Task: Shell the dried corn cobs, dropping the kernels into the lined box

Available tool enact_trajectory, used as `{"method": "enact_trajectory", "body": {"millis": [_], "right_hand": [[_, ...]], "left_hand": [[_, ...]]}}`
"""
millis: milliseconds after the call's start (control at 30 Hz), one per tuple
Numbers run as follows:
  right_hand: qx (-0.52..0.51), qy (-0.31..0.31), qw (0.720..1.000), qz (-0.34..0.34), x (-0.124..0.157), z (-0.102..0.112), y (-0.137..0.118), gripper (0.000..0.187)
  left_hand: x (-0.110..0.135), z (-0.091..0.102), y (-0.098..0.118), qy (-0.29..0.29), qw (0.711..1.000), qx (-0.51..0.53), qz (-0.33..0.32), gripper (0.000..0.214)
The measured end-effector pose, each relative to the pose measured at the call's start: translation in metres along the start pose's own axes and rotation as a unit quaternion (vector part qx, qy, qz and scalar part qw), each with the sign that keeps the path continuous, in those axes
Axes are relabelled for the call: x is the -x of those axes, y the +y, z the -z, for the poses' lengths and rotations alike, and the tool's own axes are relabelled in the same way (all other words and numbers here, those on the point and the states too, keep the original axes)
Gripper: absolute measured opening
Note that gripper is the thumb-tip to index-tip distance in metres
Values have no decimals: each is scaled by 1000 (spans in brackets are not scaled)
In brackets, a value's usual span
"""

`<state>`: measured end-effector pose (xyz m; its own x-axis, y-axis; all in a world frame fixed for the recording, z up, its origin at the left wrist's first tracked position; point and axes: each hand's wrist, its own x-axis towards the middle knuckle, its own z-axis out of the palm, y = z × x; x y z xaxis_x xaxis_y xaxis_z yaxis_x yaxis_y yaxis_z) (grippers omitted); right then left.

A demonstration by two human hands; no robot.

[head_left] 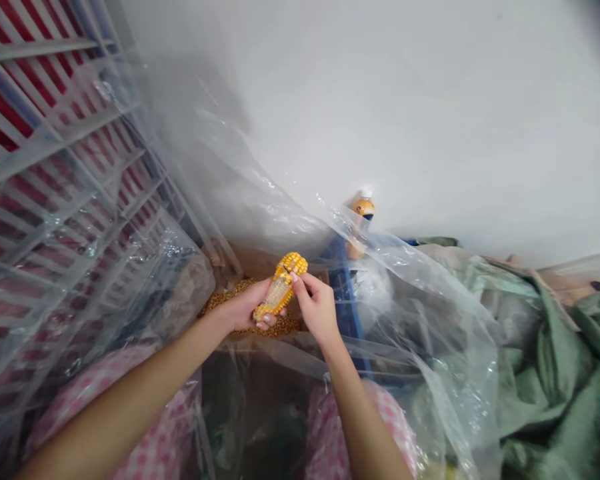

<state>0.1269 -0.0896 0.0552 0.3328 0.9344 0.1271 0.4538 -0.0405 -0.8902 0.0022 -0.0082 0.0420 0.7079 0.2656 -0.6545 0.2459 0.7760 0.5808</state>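
The left hand (pixel 249 305) is holding a corn cob (pixel 281 287); the right hand (pixel 319 305), its grip unclear, is touching it, probably best working outward from the bared patch (pixel 279 292).

From where I stand I count one bare left hand (pixel 249 305), one bare right hand (pixel 319 307), one yellow, partly stripped corn cob (pixel 281 287), one orange, white-capped bottle (pixel 364 208), two knees in pink-and-white checked cloth (pixel 160 430), and loose golden kernels (pixel 285 325) past counting.

Both bare forearms (pixel 150 383) are extended forward and angled inward; the left grip (pixel 250 305) is curled, the right grip (pixel 318 310) held beside it, fingers (pixel 323 289) bent.
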Motion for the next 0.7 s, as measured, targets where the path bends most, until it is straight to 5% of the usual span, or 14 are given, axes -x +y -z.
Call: {"method": "enact_trajectory", "body": {"millis": [67,200,500,700], "right_hand": [[-30,0,999,-17,-1,3,0,42],[-5,12,997,-76,-2,15,4,43],[129,7,990,-55,0,25,9,39],[145,13,988,-48,-2,24,8,40]], "left_hand": [[-1,0,0,-24,999,36,15,40],[-1,6,9,67,996,44,-33,41],[2,14,20,134,988,-21,-71,51],[4,10,18,76,995,-68,-16,54]]}}
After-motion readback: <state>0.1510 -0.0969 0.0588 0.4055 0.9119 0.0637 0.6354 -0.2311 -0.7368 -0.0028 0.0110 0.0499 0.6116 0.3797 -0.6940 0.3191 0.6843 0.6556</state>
